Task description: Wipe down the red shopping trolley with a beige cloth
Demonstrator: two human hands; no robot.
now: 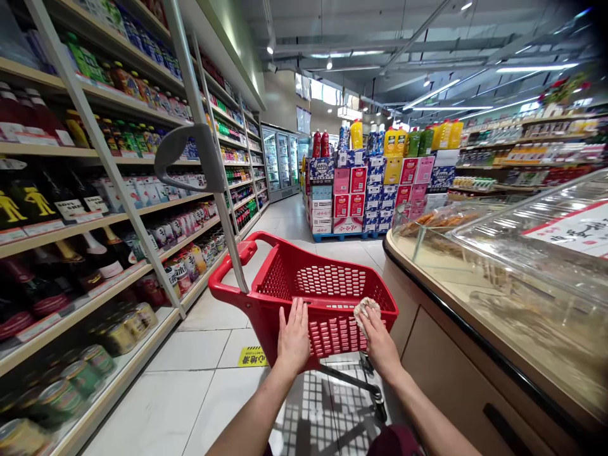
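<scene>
Shelves [95, 253] of bottles and cans run down the left, with a grey pull handle [183, 155] sticking up in front of them. The left hand [293, 339] lies flat on the near wall of the red basket [285, 278], fingers spread, gripping nothing. The right hand [380, 345] has its fingers closed on a pale cloth [365, 310], pressed near the rim. The basket looks empty, and I can't tell how much is wiped. A glass-covered table [475, 354] crowds the right side, and stacked cartons [361, 190] sit down the aisle.
</scene>
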